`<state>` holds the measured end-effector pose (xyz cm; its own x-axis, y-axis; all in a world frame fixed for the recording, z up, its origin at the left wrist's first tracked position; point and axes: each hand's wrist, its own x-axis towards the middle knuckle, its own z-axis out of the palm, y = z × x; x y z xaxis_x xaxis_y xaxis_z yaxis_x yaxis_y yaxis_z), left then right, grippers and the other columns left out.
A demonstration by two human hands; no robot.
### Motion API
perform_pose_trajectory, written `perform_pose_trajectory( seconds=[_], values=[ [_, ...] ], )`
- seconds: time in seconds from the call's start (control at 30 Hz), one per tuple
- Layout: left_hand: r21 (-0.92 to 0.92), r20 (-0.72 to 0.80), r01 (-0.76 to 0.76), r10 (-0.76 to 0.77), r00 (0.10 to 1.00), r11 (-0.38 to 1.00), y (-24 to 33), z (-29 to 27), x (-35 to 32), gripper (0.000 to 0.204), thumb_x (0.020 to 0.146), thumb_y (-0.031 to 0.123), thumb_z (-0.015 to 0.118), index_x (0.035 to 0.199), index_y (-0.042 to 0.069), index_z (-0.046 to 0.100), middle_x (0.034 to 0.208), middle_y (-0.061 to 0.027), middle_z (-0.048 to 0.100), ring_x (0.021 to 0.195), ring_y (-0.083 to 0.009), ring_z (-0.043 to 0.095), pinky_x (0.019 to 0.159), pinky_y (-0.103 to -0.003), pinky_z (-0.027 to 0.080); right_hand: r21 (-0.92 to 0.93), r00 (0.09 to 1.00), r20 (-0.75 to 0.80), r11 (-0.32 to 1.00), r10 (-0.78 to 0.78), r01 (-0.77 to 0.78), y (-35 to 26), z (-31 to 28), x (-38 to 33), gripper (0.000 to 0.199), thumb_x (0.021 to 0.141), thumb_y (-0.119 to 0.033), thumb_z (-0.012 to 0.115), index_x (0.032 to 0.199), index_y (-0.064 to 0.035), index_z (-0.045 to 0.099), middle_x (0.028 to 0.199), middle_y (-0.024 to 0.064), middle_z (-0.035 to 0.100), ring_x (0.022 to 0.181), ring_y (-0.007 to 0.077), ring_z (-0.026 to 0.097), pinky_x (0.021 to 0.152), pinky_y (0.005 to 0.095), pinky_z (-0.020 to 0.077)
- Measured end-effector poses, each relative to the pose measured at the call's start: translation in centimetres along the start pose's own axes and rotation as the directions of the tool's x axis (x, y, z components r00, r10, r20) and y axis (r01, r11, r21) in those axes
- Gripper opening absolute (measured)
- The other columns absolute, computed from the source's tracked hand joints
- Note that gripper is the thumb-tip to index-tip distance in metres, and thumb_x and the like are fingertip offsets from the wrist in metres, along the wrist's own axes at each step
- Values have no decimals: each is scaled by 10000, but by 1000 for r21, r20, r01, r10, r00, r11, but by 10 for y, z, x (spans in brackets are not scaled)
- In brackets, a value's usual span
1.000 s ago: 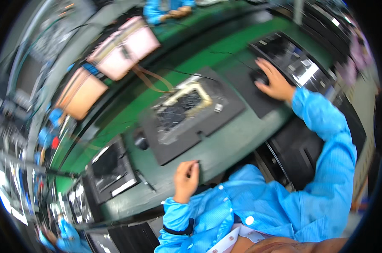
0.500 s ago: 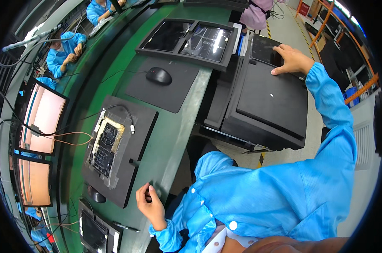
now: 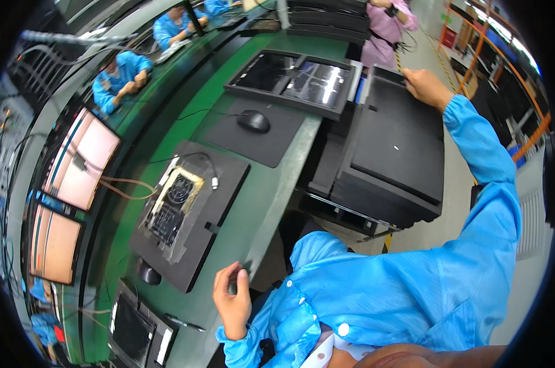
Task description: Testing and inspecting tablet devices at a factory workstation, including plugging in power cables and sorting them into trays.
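Note:
My right hand (image 3: 428, 88) is at the far end of a stack of black foam trays (image 3: 394, 144). Its fingers are bent together at the top tray's far right edge; what they hold, if anything, is hidden. Over the green bench's front edge hovers my left hand (image 3: 232, 300), fingers loosely curled, thumb apart, with nothing visible in it. Beyond it lies a black foam block (image 3: 219, 196), with a taped-in panel (image 3: 173, 205) showing a circular pattern and a white-tipped cable (image 3: 214, 183) across it.
A black tray with two glossy screens (image 3: 317, 83) and a mouse (image 3: 253, 121) on a mat occupy the far bench. Two lit monitors (image 3: 81, 159) stand left. A device (image 3: 132, 331) and pen (image 3: 185, 323) lie near left. Co-workers in blue (image 3: 121, 80) and pink (image 3: 381, 37) are beyond.
My right hand has moved from spread over a glossy black panel to bent fingers at the stack's far edge; that panel no longer shows there. The whole view has shifted slightly.

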<state>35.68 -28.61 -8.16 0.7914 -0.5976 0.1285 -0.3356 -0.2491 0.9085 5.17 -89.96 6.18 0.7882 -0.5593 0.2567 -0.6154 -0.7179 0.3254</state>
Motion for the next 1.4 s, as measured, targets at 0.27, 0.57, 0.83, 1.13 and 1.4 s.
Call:
perform_pose_trajectory(
  seconds=[0.27,0.57,0.83,1.13,1.4],
  values=[
    [-913,397,359,220,891,194,51,26,49,896,1096,689,491,1702,47,338,1605,-215,550,1519,-416,482,1285,-610,348,-16,426,-646,569,-634,823,-265,-91,30,265,870,-35,739,1132,3,717,1181,200,755,1126,380,764,984,487,653],
    [-928,-286,-122,-461,840,353,-20,-76,-26,381,1057,86,654,1434,33,648,1387,-161,733,1287,-352,702,1134,-556,549,365,502,-683,347,-531,864,-463,-6,121,442,1060,-219,661,1477,-75,629,1554,161,597,1475,337,542,1283,580,353],
    [-897,-442,-340,-524,729,283,-62,-110,-123,211,1027,210,804,1184,73,771,1166,-63,812,1118,-179,766,1092,-427,586,834,549,-423,-74,-721,546,-469,-24,114,187,1060,-176,687,1177,-35,728,1130,121,756,1077,313,728,1012,475,555],
    [-850,-517,-335,-522,679,406,-58,-102,-101,295,1054,171,746,1320,49,704,1286,-103,770,1172,-247,748,1092,-432,579,878,513,-467,-445,-720,175,-480,-132,45,395,1046,-194,768,1373,-7,651,1130,123,763,943,139,700,829,326,570],
    [-914,-357,-330,-82,930,238,8,-82,-79,865,1040,644,623,1648,51,459,1596,-171,577,1437,-355,572,1228,-558,440,891,402,-248,-371,-881,-263,-484,-150,96,711,959,-200,848,1544,61,539,1405,136,714,1292,201,675,1138,364,517]
  ],
)
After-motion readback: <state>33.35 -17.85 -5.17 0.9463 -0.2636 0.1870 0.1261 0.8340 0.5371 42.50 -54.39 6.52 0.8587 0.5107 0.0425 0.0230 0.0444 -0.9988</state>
